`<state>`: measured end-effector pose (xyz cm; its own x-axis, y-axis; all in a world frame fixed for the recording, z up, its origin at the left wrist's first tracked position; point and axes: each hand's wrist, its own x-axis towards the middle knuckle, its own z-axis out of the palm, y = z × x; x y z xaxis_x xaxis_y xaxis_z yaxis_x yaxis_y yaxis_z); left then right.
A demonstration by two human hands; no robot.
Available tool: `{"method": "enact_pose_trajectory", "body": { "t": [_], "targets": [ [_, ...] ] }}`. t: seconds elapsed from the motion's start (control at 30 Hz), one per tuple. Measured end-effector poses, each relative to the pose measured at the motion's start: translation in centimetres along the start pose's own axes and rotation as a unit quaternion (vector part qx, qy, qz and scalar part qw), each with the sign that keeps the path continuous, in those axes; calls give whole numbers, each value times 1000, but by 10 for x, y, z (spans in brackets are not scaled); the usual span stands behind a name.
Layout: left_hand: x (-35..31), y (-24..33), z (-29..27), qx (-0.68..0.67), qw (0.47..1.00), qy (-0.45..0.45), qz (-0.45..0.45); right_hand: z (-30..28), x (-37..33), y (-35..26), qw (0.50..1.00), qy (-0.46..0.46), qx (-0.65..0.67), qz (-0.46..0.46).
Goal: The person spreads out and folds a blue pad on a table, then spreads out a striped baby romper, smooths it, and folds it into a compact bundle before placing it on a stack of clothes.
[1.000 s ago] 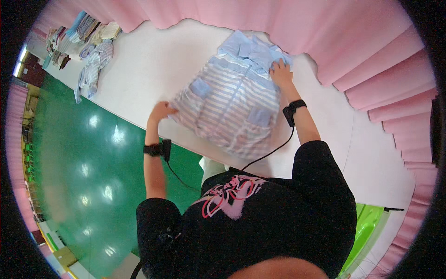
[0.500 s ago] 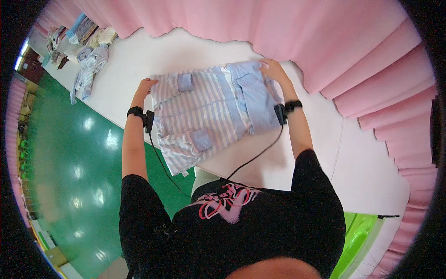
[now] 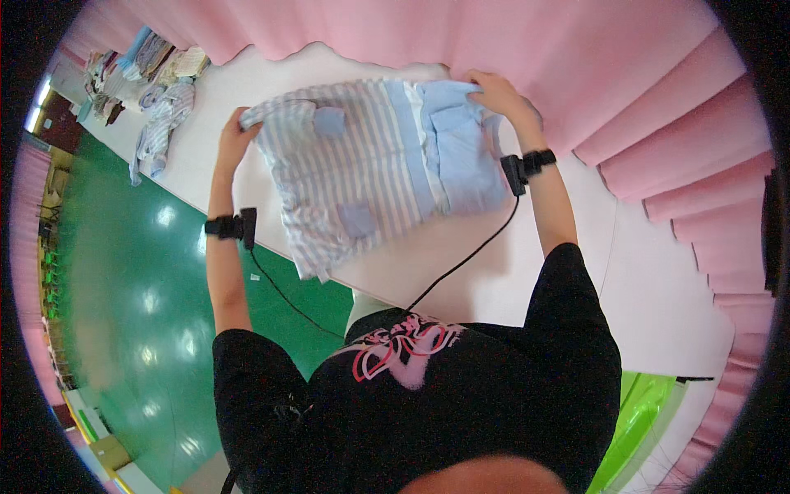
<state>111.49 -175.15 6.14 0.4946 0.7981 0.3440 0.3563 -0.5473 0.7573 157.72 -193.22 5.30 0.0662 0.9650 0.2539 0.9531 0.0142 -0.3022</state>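
A light blue and white striped top spreads between my hands over a white table, its far edge raised. Two plain blue cuff-like patches lie on its striped part, and its right part is plain light blue with bunched folds. My left hand pinches the far left corner of the top, the fingers closed on the cloth. At the far right corner my right hand grips the plain blue part, its fingertips curled onto the fabric. The top's near left corner hangs over the table's front edge.
The white table runs back to a pink curtain. At its far left lie a crumpled striped garment and stacks of folded clothes. Green floor shows on the left. A bright green bag-like thing is at lower right.
Both hands have moved away from me and farther apart, lifting the top's far edge. The top has shifted toward the curtain and looks stretched between them.
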Motion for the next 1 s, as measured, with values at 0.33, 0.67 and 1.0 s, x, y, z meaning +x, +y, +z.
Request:
{"method": "enact_pose_trajectory", "body": {
  "t": [0.33, 0.67, 1.0],
  "targets": [
    [-198, 36, 79, 289, 953, -29, 84, 23, -152, -13, 998, 31, -55, -15],
    [-183, 55, 94, 428, 895, -47, 114, 23, -138, -42, 991, 61, -115, 20],
    [-216, 43, 85, 384, 911, -8, 151, 23, -175, -47, 986, 109, -130, -4]
  ]
}}
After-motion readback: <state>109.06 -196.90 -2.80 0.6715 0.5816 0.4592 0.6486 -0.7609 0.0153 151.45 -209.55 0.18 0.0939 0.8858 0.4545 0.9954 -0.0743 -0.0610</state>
